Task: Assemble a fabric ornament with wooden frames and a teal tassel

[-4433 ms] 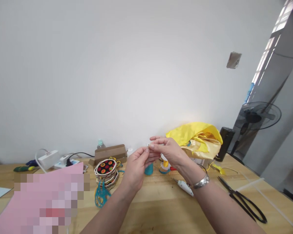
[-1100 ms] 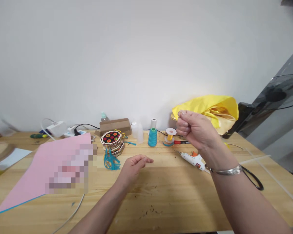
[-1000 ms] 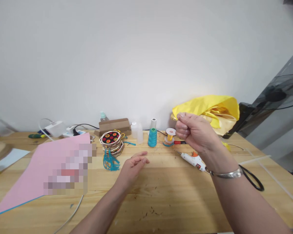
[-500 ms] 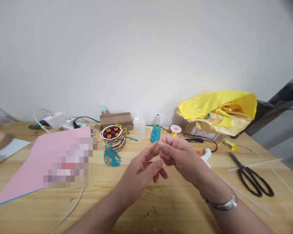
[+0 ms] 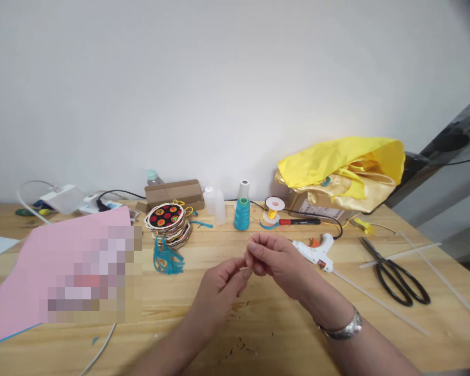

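My left hand (image 5: 224, 284) and my right hand (image 5: 272, 256) meet above the middle of the wooden table. Thumb and fingertips are pinched together on both, and what they pinch, if anything, is too small to make out. Just beyond them stands a cone of blue thread (image 5: 242, 215). To the right of my right hand lies a white glue gun (image 5: 316, 251). Off to the left sits a stack of patterned round pieces (image 5: 166, 219) with blue tassels (image 5: 167, 258) hanging at its front.
Black scissors (image 5: 395, 274) and white sticks (image 5: 379, 303) lie at the right. A pink sheet (image 5: 35, 277) covers the left side. Along the wall stand white bottles (image 5: 219, 207), a spool of yellow ribbon (image 5: 272, 214), a cardboard box (image 5: 174, 196) and yellow satin cloth (image 5: 337, 164).
My left hand's fingers have closed into a pinch and come up against my right fingertips. The view has shifted slightly, so more of the glue gun and a red-and-black pen show.
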Tool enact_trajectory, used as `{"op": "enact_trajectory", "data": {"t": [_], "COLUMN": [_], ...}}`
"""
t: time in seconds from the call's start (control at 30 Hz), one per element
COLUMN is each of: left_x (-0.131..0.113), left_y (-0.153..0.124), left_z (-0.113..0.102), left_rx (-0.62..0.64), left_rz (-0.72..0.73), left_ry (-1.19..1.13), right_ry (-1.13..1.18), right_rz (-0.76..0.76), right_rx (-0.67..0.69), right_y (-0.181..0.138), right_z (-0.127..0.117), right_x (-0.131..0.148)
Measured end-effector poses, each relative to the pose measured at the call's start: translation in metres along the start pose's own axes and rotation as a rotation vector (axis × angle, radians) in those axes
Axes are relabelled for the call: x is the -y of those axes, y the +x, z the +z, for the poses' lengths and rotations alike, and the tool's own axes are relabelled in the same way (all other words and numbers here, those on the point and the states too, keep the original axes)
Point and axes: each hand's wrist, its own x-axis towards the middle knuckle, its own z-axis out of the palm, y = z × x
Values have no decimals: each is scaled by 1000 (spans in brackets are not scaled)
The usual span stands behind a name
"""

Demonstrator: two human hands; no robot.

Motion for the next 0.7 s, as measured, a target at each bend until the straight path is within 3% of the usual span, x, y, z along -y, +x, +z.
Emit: {"op": "enact_trajectory", "data": {"t": [0.23, 0.33, 0.47, 0.57, 0.6, 0.7], "left_x": [16, 20, 26, 29, 29, 30], "left_y": [2, 4, 6, 7, 8, 9], "left_z": [1, -1, -6, -8, -9, -9], "left_rx": [-53, -118, -193, -234, -239, -240], "left_rz": [-24, -91, -104, -91, -90, -80], "left_ry": [2, -29, -153, -220, -228, -233], "right_ry": [15, -127, -729, -1119, -1180, -1250], "right_rz": [47, -25, -111, -41, -30, 138], "right_rx": [-45, -140, -596, -955, -1028, -1015], "right_y": [1, -11, -49, -87, -98, -124], "right_z": [-7, -26, -91, -152, -171, -215], "right_x": [-3, 6, 14, 3, -4, -28]}}
